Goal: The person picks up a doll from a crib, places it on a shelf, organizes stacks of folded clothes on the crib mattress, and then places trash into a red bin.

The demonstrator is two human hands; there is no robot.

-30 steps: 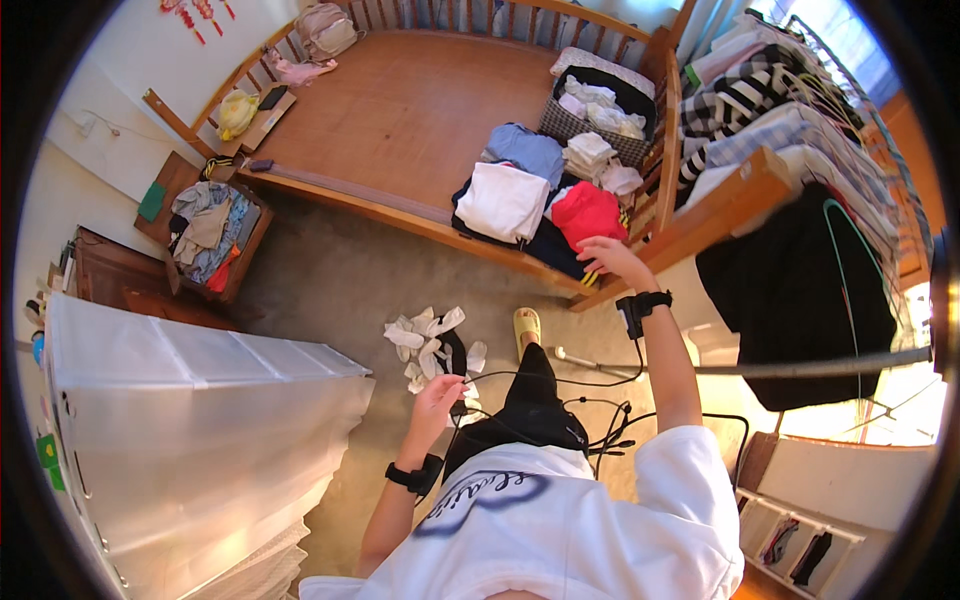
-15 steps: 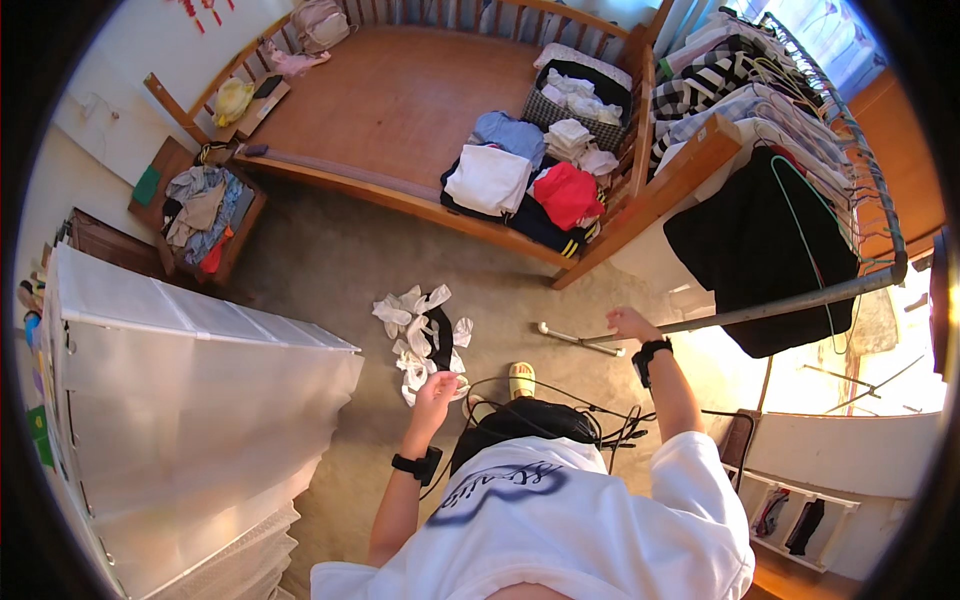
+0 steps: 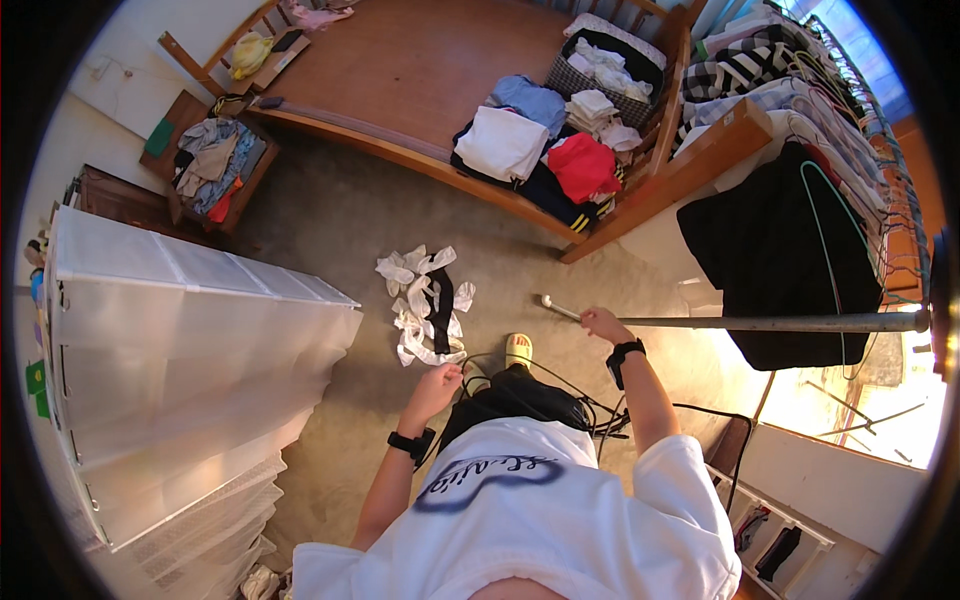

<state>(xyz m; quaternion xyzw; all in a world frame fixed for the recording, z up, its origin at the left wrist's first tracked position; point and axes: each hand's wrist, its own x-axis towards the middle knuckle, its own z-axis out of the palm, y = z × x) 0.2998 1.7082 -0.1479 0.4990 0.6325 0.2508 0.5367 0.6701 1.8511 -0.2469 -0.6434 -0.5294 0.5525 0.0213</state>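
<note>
My left hand (image 3: 436,388) hangs in front of my body with its fingers curled together and nothing visible in them. In the view it lies just below a pile of white garments (image 3: 412,300) and a black garment (image 3: 440,315) on the floor. My right hand (image 3: 604,325) is out to the right, fingers loosely bent and partly apart, holding nothing that I can see. It overlaps the grey metal pole (image 3: 760,323) of the clothes rack; whether it touches the pole is unclear. A black garment (image 3: 780,260) hangs on the rack beside a green hanger.
Ahead stands a wooden bed (image 3: 400,80) with folded clothes (image 3: 502,143) and a full checked basket (image 3: 600,88). A white plastic cabinet (image 3: 190,370) is at left, beyond it a drawer of clothes (image 3: 215,165). Black cables (image 3: 600,415) lie by my feet.
My view has shifted a little. My right hand has moved left in the picture and now overlaps the pole. The fingers of my left hand are more curled. The garments on the floor stay put.
</note>
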